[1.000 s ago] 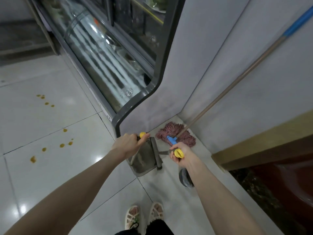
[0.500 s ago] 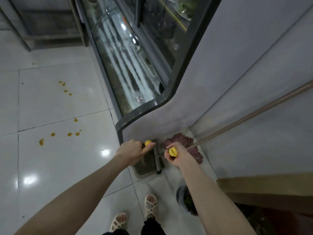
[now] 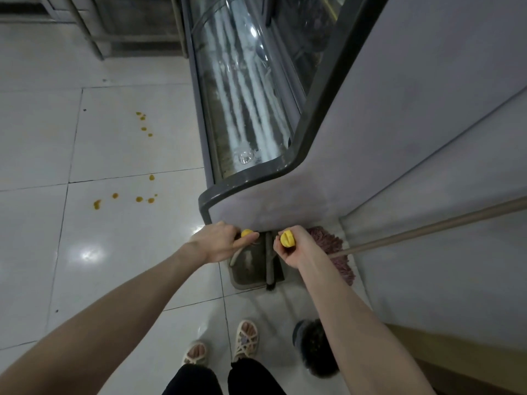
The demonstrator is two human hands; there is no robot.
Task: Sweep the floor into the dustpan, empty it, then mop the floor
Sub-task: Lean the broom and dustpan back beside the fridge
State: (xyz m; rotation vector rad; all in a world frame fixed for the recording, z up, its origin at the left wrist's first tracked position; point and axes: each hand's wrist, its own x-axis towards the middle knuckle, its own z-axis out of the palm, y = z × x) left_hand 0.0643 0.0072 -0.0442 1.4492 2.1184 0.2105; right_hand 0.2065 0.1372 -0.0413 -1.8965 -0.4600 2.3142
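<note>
My left hand (image 3: 219,242) grips the yellow-capped top of the dustpan handle (image 3: 247,232). The grey dustpan (image 3: 247,267) stands on the floor below it, by the corner of the display case. My right hand (image 3: 293,246) grips the yellow-capped top of the broom handle (image 3: 286,238); the dark broom head (image 3: 273,270) sits beside the pan. A maroon string mop (image 3: 335,249) lies in the corner behind my right hand, its long brown pole (image 3: 427,225) leaning to the right. Several orange spots (image 3: 139,199) dot the white floor tiles to the left.
A glass display case (image 3: 251,109) with a dark frame stands straight ahead, its grey side panel (image 3: 370,138) meeting a grey wall at the right. A dark round bin (image 3: 313,349) sits by my right forearm. My sandalled feet (image 3: 245,342) stand just behind the dustpan. Metal shelving legs (image 3: 94,38) stand far left.
The view has swung down and left, bringing more floor into sight. Both hands keep their grips on the yellow-capped handles; my right hand has risen slightly beside my left.
</note>
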